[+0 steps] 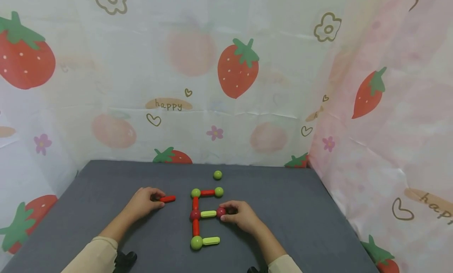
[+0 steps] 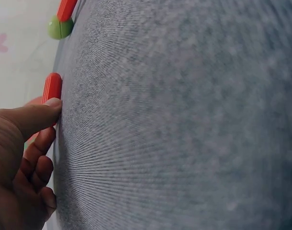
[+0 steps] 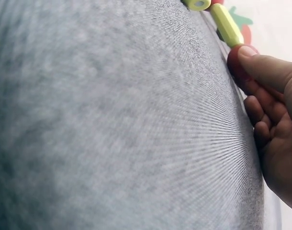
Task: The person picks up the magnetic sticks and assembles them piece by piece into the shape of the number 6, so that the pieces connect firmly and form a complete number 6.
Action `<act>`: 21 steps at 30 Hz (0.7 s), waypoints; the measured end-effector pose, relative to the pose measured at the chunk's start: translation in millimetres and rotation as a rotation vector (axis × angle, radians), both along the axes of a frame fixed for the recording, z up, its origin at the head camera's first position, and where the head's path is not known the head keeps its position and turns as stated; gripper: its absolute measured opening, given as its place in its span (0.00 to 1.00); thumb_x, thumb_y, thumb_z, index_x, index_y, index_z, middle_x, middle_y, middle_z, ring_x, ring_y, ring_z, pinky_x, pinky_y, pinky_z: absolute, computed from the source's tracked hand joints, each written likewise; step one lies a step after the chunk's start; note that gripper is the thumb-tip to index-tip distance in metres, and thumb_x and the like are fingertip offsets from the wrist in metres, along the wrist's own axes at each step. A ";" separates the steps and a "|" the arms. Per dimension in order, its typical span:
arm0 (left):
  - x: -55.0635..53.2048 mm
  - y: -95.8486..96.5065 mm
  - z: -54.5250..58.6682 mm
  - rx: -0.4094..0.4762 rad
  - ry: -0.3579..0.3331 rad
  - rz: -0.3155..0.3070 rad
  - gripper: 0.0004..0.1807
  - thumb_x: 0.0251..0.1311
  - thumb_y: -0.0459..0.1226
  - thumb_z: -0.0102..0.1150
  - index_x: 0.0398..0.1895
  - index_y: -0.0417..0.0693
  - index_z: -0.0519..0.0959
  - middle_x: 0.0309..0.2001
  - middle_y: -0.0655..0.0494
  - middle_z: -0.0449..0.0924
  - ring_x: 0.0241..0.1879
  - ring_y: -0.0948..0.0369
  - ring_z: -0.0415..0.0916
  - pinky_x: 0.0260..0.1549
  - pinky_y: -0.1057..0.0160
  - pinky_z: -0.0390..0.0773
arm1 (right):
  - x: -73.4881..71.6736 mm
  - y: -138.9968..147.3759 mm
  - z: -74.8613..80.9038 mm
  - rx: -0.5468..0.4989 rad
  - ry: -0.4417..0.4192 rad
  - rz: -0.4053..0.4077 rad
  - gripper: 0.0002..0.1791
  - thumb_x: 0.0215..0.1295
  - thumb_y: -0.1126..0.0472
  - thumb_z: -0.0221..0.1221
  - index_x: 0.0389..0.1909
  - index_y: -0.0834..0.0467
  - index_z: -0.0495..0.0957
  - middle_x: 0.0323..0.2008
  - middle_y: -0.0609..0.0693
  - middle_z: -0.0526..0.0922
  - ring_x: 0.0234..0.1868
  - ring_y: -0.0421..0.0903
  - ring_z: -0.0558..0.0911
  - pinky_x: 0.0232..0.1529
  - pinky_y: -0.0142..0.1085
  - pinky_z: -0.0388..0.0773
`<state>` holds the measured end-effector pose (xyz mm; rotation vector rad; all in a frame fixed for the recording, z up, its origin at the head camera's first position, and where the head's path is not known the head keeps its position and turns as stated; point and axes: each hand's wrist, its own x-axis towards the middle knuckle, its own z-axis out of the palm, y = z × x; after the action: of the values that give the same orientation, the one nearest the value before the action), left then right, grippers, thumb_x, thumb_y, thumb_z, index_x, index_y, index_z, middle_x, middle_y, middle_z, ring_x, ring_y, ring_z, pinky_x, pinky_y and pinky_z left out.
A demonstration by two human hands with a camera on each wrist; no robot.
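On the grey cloth lies a flat E-like figure of rods and balls. Its spine has red rods (image 1: 196, 227) between a green ball (image 1: 196, 193), a dark red ball (image 1: 195, 214) and a lower green ball (image 1: 196, 242). My right hand (image 1: 244, 217) pinches another dark red ball (image 1: 221, 212) between thumb and fingers, at the end of the middle yellow-green rod (image 1: 208, 214). To the figure's left, my left hand (image 1: 144, 203) pinches a loose red rod (image 1: 168, 199), whose free end points right. The left wrist view shows thumb and finger on that red rod (image 2: 52, 86).
A loose green ball (image 1: 217, 175) sits behind the figure, near the table's back edge. The figure's top arm ends in a green ball (image 1: 219, 192); its bottom yellow-green rod (image 1: 211, 240) has a bare end. Strawberry-patterned curtains (image 1: 212, 119) hang behind and beside the table.
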<state>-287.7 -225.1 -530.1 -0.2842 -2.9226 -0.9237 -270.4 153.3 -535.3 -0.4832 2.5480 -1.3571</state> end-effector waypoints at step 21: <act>4.1 9.5 8.2 0.028 0.033 -0.016 0.11 0.54 0.45 0.71 0.40 0.57 0.85 0.37 0.60 0.84 0.38 0.62 0.76 0.41 0.52 0.75 | 0.5 0.2 1.5 -0.017 0.004 0.001 0.20 0.54 0.54 0.71 0.50 0.47 0.83 0.44 0.46 0.85 0.40 0.41 0.78 0.42 0.35 0.74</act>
<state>-283.7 -215.6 -521.9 -0.3186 -2.8795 -0.9524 -270.0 153.5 -533.8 -0.4909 2.5405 -1.3802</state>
